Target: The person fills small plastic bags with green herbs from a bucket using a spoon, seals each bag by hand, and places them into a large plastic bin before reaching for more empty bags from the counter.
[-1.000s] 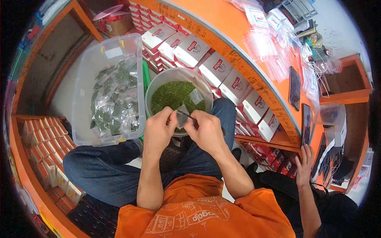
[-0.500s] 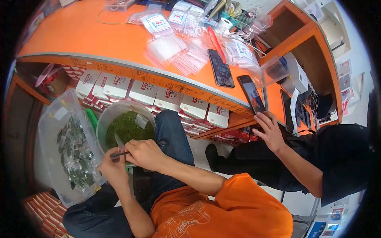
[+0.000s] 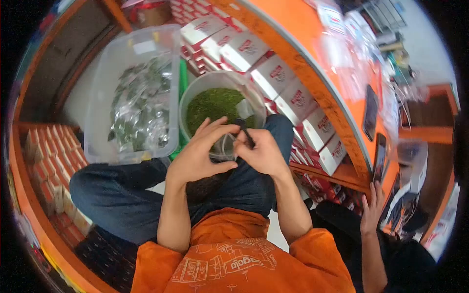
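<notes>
My right hand (image 3: 263, 152) is closed around a slim black spoon-like tool (image 3: 248, 138), its dark end pointing up beside my left fingertips. My left hand (image 3: 198, 151) curves in a C shape, thumb and fingers wide apart. Its index fingertip is right at the black tool. Between my hands shows a small clear plastic bag (image 3: 225, 145), partly hidden by the fingers. Just beyond them stands a round translucent tub (image 3: 186, 93) of green shredded leaf material (image 3: 210, 103). A small clear packet (image 3: 244, 108) lies on the green material.
On the left, a clear plastic bin (image 3: 97, 107) holds many filled packets (image 3: 146, 107). White and red boxes (image 3: 278, 73) fill the shelf under the orange counter (image 3: 293, 14). Another person's hand (image 3: 372, 207) is near a phone (image 3: 379, 156); a second phone (image 3: 370, 112) lies on the counter.
The view has turned, with the tub and bin now more upright in front. My left hand has gone from a pinch to a wide curve; my right hand still holds the black tool.
</notes>
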Demonstrator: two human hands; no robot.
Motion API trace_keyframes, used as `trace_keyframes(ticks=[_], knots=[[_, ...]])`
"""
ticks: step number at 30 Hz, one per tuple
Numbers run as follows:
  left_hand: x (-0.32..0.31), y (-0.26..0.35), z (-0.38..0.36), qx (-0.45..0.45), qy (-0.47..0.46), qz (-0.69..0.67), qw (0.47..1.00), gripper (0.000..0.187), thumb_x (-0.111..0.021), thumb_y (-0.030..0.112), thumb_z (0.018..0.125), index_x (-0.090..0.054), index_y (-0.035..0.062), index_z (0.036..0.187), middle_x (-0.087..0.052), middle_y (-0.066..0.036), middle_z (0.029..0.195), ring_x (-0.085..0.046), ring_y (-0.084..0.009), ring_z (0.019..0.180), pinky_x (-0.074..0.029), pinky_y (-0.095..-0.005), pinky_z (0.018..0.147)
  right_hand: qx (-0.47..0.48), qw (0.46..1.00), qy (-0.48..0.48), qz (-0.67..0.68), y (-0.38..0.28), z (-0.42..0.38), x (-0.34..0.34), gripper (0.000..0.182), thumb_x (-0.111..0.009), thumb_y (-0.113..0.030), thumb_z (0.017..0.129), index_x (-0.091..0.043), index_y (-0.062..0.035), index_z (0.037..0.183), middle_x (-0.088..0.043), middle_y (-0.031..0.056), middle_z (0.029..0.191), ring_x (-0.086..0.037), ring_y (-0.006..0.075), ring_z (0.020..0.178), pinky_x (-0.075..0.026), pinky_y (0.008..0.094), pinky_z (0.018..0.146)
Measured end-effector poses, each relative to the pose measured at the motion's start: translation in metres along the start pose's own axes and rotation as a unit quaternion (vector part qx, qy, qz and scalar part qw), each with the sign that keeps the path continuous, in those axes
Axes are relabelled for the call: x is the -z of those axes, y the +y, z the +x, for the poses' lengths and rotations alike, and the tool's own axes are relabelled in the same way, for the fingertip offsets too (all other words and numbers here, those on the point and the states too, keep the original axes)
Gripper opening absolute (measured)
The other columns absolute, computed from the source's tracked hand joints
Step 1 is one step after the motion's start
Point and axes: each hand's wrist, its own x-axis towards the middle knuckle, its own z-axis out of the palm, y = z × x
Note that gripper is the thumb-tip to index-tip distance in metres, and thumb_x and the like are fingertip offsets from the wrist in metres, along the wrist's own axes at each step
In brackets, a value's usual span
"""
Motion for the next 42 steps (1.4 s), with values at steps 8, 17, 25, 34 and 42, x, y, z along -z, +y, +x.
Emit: trace_keyframes(ticks=[8, 17, 25, 34, 42], knots=[[0.006, -0.004, -0.006, 0.026, 0.080, 0.030, 0.996, 0.080, -0.088, 0.019, 0.067, -0.053, 0.0093, 0.138, -0.061, -0.011, 0.134, -0.055, -0.0323, 0.128, -0.030, -0.0540, 0.118, 0.006, 0.998, 0.002, 0.068, -0.005, 0.029, -0.022, 0.015, -0.053, -0.004, 0.092, -0.060, 0.0011, 0.079, -0.062, 0.0034, 0.070, -0.057, 0.0099, 0.066, -0.048, 0.0281, 0.063], [0.060, -0.003, -0.025, 0.118, 0.412, -0.034, 0.903, 0.024, -0.069, 0.004, 0.091, -0.067, 0.0011, 0.114, -0.072, -0.007, 0.096, -0.068, -0.0154, 0.093, -0.053, -0.0304, 0.087, -0.035, 0.986, 0.048, -0.153, 0.046, 0.068, -0.025, 0.015, -0.066, -0.013, 0.086, -0.065, -0.0005, 0.079, -0.066, 0.0110, 0.067, -0.065, 0.0257, 0.063, -0.051, 0.0366, 0.066], [0.078, 0.010, -0.040, 0.104, 0.500, -0.134, 0.849, 0.013, -0.065, 0.003, 0.096, -0.067, -0.0001, 0.108, -0.069, -0.003, 0.090, -0.065, -0.0106, 0.087, -0.051, -0.0251, 0.081, -0.142, 0.852, -0.158, -0.478, 0.112, 0.133, -0.084, 0.042, -0.080, -0.027, 0.080, -0.067, -0.0014, 0.110, -0.070, 0.0207, 0.113, -0.069, 0.0358, 0.106, -0.056, 0.0451, 0.089], [0.062, -0.013, -0.030, 0.050, 0.234, 0.043, 0.970, 0.054, -0.081, 0.007, 0.075, -0.061, 0.0021, 0.124, -0.066, -0.013, 0.123, -0.062, -0.0307, 0.116, -0.047, -0.0392, 0.103, -0.119, 0.949, 0.006, -0.291, 0.093, 0.111, -0.063, 0.023, -0.076, -0.018, 0.076, -0.071, 0.0028, 0.085, -0.071, 0.0179, 0.078, -0.071, 0.0271, 0.076, -0.054, 0.0397, 0.071], [-0.014, -0.043, 0.003, 0.051, 0.160, 0.056, 0.984, 0.079, -0.086, 0.011, 0.067, -0.050, 0.0090, 0.138, -0.055, -0.015, 0.139, -0.042, -0.0343, 0.140, -0.027, -0.0489, 0.121, -0.135, 0.989, -0.059, -0.014, 0.020, 0.075, -0.022, 0.014, -0.068, -0.010, 0.077, -0.064, 0.0006, 0.069, -0.062, 0.0032, 0.065, -0.054, 0.0114, 0.061, -0.044, 0.0293, 0.059]])
